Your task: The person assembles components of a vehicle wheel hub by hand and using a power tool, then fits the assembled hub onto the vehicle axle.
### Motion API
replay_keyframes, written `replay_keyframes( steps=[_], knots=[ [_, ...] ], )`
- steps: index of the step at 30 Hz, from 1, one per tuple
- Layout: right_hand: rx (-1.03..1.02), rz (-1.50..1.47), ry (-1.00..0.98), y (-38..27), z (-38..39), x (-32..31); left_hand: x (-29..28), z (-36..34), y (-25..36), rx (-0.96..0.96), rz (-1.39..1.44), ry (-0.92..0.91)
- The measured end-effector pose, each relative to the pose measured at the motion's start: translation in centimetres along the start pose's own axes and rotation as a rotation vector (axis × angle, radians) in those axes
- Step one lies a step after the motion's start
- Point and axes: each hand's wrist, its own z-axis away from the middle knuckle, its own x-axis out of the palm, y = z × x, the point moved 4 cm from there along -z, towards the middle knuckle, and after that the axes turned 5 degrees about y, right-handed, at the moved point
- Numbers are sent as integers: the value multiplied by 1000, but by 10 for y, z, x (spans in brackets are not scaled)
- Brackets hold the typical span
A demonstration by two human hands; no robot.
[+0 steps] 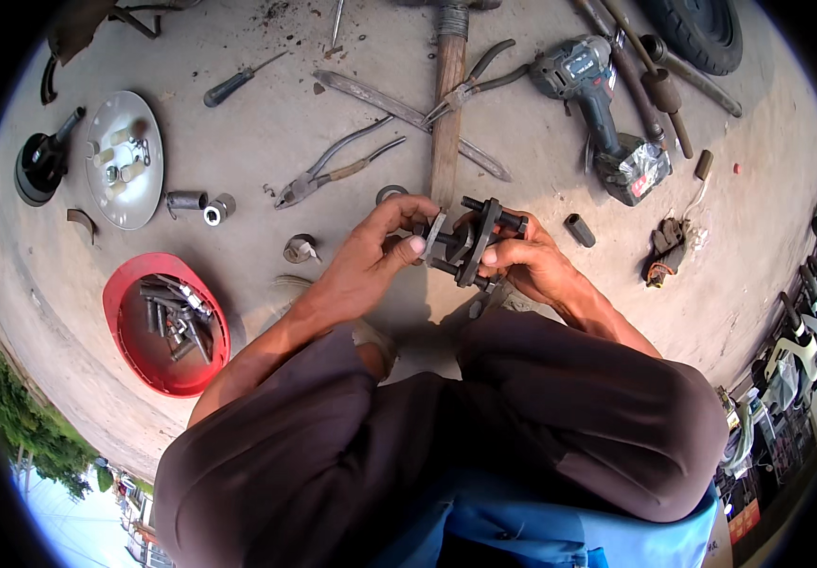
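Observation:
Between my knees, my left hand (380, 251) pinches a flat grey metal plate (435, 237) at the left side of a black metal bolted fixture (482, 241). My right hand (532, 265) grips that fixture from the right, thumb against its dark plate. Long black bolts pass through the fixture. A wooden-handled hammer (446, 142) lies just beyond my hands, near pliers (319, 175) and a loose dark socket (579, 230) to the right.
A red helmet (124, 275) holding sockets and a grey plate (120, 208) of small parts lie left. An impact driver (598, 104), pipes (711, 90), a tyre (711, 28) and dark gloves (664, 251) lie right. A screwdriver (229, 88) and a long bar (361, 92) lie ahead.

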Motion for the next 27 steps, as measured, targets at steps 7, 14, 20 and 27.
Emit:
replay_keyframes(
  steps=[7, 14, 20, 27],
  knots=[
    [-25, 164, 7, -6, 0, 8, -4, -14, -3, -332, -112, 76],
    [-22, 23, -27, -8, -3, 3, -12, -9, 10, 83, -140, 23],
    [-86, 246, 0, -27, -6, 11, -10, -22, 22, -125, -350, 189],
    [-77, 219, 38, -23, -18, 13, -23, -16, 11, -100, -94, 100]
  ],
)
